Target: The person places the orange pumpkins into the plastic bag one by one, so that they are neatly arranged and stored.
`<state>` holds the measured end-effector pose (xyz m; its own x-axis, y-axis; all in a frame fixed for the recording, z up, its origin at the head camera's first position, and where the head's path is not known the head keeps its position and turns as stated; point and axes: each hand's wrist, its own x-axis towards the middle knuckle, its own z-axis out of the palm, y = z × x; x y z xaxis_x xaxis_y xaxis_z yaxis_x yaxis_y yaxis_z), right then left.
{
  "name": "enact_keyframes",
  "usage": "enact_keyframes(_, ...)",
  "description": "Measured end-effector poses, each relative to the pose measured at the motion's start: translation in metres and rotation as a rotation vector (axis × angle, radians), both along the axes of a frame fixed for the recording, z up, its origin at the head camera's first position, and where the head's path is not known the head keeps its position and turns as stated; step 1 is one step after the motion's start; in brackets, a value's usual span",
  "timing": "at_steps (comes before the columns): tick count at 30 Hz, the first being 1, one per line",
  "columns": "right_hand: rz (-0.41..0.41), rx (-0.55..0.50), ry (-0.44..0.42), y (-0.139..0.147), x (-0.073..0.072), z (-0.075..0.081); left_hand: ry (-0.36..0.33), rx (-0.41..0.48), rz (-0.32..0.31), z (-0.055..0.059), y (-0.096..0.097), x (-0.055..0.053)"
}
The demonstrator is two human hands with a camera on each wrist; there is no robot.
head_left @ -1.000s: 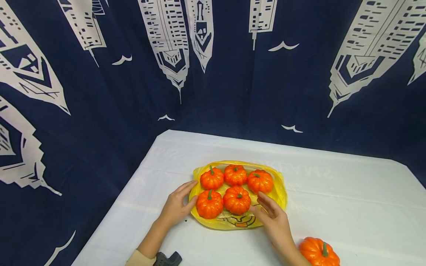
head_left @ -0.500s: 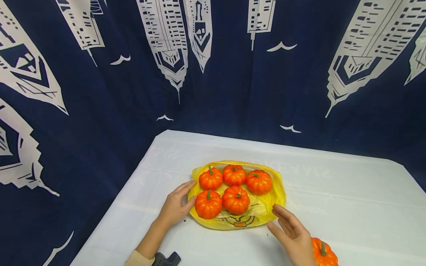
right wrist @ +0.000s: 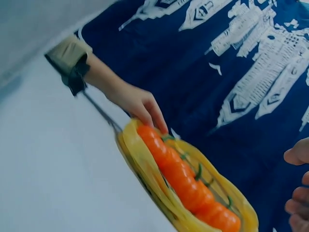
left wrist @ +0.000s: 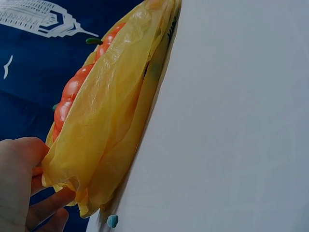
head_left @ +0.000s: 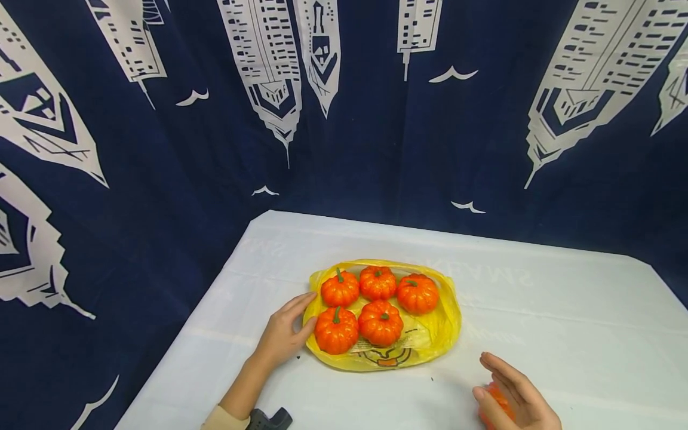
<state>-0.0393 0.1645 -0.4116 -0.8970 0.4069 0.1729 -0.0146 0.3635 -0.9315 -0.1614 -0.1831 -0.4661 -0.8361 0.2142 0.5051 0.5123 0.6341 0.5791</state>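
Hung all round: a dark blue curtain (head_left: pixel 177 197) printed with white skyscrapers. Spread in front of it: a table under a white cloth (head_left: pixel 553 298).

Near the middle of the cloth, a yellow plastic bag (head_left: pixel 447 319) lying flat with its mouth gaping upward. Inside, five small orange pumpkins (head_left: pixel 380 322), three in the far row and two in the near row, touching one another. Bare bag floor showing at the near right corner, just beside the front pair.

Well apart from the bag, at the near right edge of the head view, a sixth loose pumpkin (head_left: pixel 497 400) on the cloth, mostly hidden.

Over that pumpkin, the right hand (head_left: pixel 524 403), fingers apart and only lightly bent, arched above it rather than clamped; contact cannot be told.

At the bag's left rim, the left hand (head_left: pixel 282 335), fingers nearly straight and together, thumb set apart, resting against the plastic next to the front-left pumpkin. From the left wrist view, film bunched between thumb and fingers (left wrist: pixel 46 208), though no firm pinch shows.

Best judged handling: close round the loose pumpkin's ribbed body from above, not by the thin green stem. Keep the left rim pressed to the cloth, since the film looks slippery and would likely slide. Lower into the bare corner, clear of the neighbours, to avoid rolling the packed rows.
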Motion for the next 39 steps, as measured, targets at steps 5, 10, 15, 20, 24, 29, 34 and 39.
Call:
enact_keyframes(5,-0.099,0.127,-0.078,0.022,0.003,-0.012,-0.001,0.005,0.001,0.000,0.000,-0.001)
enact_keyframes(10,-0.121,0.096,-0.031,0.046,0.005,-0.033,-0.005,0.011,-0.002,-0.001,0.001,-0.001)
enact_keyframes(15,-0.134,0.096,-0.089,0.068,0.001,-0.052,-0.002,0.004,0.002,0.000,0.001,0.000)
enact_keyframes(20,-0.094,0.125,-0.156,0.085,-0.001,-0.074,-0.006,0.006,0.000,0.000,0.001,0.000)
enact_keyframes(24,-0.062,0.129,-0.213,0.093,0.002,-0.089,-0.005,0.009,-0.004,-0.001,0.000,0.000)
enact_keyframes(29,-0.062,0.095,-0.286,0.099,0.003,-0.103,-0.002,0.005,-0.003,-0.001,0.000,0.000)
enact_keyframes(34,0.026,-0.107,-0.401,0.107,0.002,-0.113,-0.006,0.005,-0.005,-0.002,0.000,0.000)
enact_keyframes(39,0.033,-0.094,-0.466,0.110,-0.003,-0.116,-0.002,0.001,0.003,-0.002,0.000,0.000)
